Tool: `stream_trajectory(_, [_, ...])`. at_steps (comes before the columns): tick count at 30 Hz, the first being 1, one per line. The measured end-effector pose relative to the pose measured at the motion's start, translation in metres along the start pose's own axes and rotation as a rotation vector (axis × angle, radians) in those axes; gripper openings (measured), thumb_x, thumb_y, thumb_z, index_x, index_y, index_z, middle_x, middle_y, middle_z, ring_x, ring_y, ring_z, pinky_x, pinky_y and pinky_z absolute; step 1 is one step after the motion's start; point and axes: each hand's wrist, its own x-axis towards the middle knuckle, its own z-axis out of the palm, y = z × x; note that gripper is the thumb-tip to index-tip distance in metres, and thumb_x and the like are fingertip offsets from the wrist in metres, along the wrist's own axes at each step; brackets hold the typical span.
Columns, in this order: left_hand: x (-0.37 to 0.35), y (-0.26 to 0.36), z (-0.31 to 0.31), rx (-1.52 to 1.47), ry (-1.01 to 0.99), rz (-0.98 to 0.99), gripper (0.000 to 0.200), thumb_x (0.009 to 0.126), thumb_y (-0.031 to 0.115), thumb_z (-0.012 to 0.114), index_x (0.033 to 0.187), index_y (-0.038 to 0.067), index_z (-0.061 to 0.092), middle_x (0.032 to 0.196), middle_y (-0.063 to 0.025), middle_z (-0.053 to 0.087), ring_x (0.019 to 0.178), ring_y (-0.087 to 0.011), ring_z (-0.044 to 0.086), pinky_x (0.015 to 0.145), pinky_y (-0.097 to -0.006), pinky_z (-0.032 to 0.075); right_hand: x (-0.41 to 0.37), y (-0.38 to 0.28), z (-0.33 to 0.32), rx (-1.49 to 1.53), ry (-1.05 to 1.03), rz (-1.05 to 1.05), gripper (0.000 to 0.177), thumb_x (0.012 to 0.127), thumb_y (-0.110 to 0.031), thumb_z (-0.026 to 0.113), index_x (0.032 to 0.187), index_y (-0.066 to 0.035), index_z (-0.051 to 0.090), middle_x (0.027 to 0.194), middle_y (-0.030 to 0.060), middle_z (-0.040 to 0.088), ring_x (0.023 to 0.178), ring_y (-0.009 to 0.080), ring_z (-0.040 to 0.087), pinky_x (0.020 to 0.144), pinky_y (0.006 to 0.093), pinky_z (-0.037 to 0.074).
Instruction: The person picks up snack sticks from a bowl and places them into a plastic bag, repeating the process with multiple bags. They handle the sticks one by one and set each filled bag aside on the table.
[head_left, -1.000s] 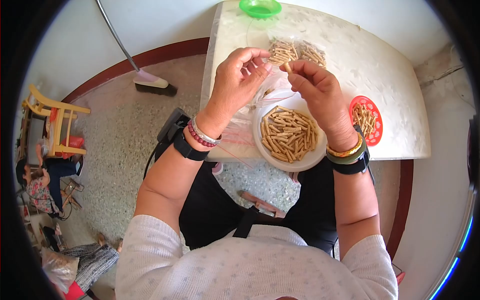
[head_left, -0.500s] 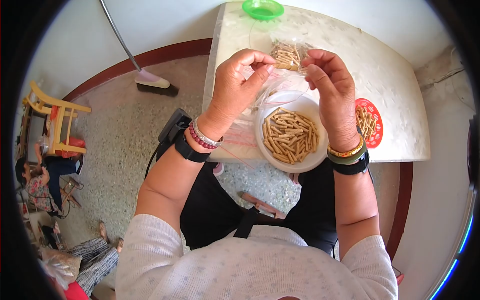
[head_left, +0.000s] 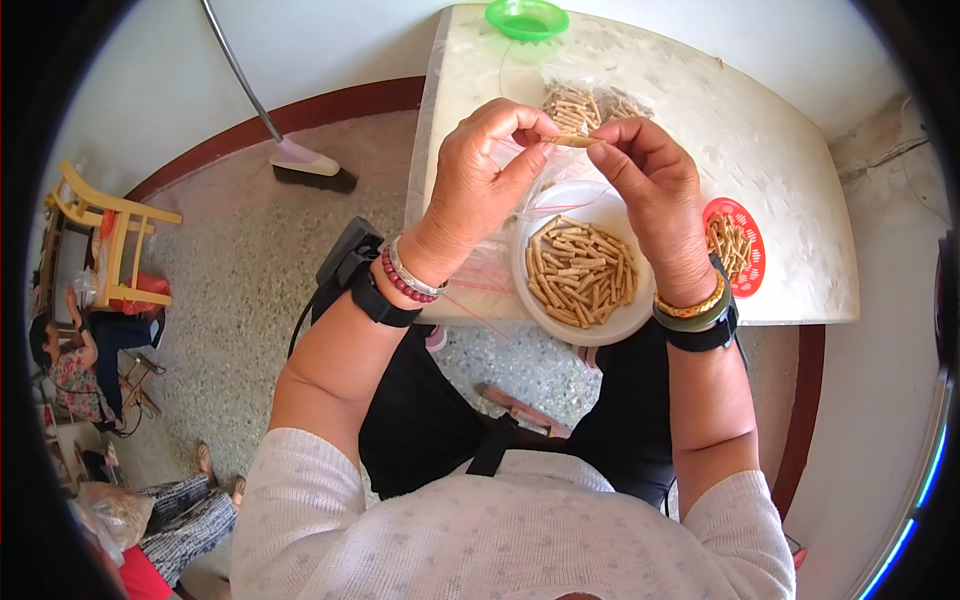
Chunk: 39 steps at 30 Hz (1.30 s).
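Note:
My left hand pinches one end of a short tan stick, and my right hand pinches its other end. The stick lies roughly level above the table. Just below my hands stands a white bowl with many similar tan pieces in it. Thin clear plastic lies by the bowl's upper left edge. Beyond my fingertips are clear bags of tan pieces. A red basket with more pieces is to the right of my right hand.
A green basket sits at the far edge of the pale table. Pink-striped plastic lies at its left. On the floor are a broom and a yellow wooden chair. Other people are at the far left.
My right hand has moved slightly left, its fingertips now at the stick's right end. The gap between my hands is smaller, and more of the red basket shows.

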Motion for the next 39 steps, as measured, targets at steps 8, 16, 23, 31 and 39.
stream_trajectory(8, [-0.002, -0.005, 0.000, 0.173, -0.125, -0.082, 0.022, 0.075, 0.013, 0.075, 0.093, 0.003, 0.066, 0.078, -0.0079, 0.065, 0.068, -0.0192, 0.063, 0.064, -0.0297, 0.050, 0.001, -0.004, -0.016, -0.424, -0.067, -0.175, 0.008, 0.082, -0.007, 0.067, 0.085, -0.001, 0.064, 0.071, 0.0043, 0.063, 0.067, 0.0110, 0.059, 0.063, 0.0257, 0.048])
stream_trajectory(16, [-0.005, -0.026, 0.008, 0.065, -0.047, -0.296, 0.007, 0.083, 0.004, 0.066, 0.088, -0.001, 0.067, 0.073, -0.0022, 0.067, 0.065, -0.0048, 0.057, 0.060, -0.0206, 0.045, 0.007, 0.012, 0.006, -0.794, -0.058, -0.398, 0.014, 0.080, -0.015, 0.070, 0.089, -0.006, 0.066, 0.077, 0.0097, 0.067, 0.070, 0.0300, 0.064, 0.063, 0.0357, 0.051])
stream_trajectory(23, [-0.005, -0.022, 0.002, 0.116, 0.011, -0.315, 0.007, 0.084, 0.005, 0.066, 0.088, 0.000, 0.067, 0.074, -0.0008, 0.066, 0.066, -0.0046, 0.057, 0.060, -0.0211, 0.045, 0.001, -0.010, -0.022, -0.432, -0.478, 0.183, 0.014, 0.086, -0.015, 0.064, 0.080, -0.003, 0.066, 0.070, 0.0111, 0.065, 0.060, 0.0193, 0.061, 0.058, 0.0295, 0.047])
stream_trajectory(31, [-0.010, -0.016, 0.007, 0.226, -0.101, -0.062, 0.020, 0.079, 0.000, 0.065, 0.099, 0.001, 0.065, 0.074, -0.0055, 0.061, 0.065, -0.0126, 0.056, 0.063, -0.0253, 0.047, -0.017, 0.053, -0.019, -1.092, -0.708, -0.170, 0.007, 0.078, -0.015, 0.062, 0.078, -0.011, 0.068, 0.073, 0.0098, 0.065, 0.073, 0.0295, 0.063, 0.068, 0.0397, 0.049])
stream_trajectory(39, [-0.013, -0.013, 0.003, 0.219, -0.141, -0.023, 0.025, 0.078, 0.000, 0.065, 0.103, 0.003, 0.064, 0.078, -0.0067, 0.060, 0.070, -0.0158, 0.056, 0.067, -0.0280, 0.048, -0.033, 0.065, -0.001, -1.430, -0.749, -0.129, 0.008, 0.071, -0.009, 0.062, 0.071, -0.004, 0.068, 0.073, 0.0149, 0.066, 0.072, 0.0319, 0.065, 0.063, 0.0401, 0.051])
